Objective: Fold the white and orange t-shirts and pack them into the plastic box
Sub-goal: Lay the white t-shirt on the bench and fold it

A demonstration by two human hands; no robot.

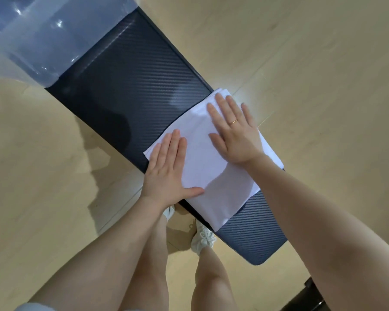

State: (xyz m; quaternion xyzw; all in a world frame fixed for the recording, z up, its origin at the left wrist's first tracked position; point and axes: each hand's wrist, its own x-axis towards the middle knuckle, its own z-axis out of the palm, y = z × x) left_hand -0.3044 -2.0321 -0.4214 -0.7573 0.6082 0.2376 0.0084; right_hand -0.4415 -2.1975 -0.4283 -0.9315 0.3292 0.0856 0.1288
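Both hands [166,169] flat on white t-shirt [211,167], box [32,41] cropped.

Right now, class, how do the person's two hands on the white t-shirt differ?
The right hand wears a gold ring; the left hand wears none. The right hand lies farther along the white t-shirt, toward its far end; the left hand lies at the near edge, partly over the dark table. Both press flat with straight fingers.

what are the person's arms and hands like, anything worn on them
Both forearms are bare, with no sleeves, watch or bracelet in view. The right hand wears a thin gold-coloured ring on one finger. The left hand shows no ring or glove. Fingernails on both look short and unpainted.
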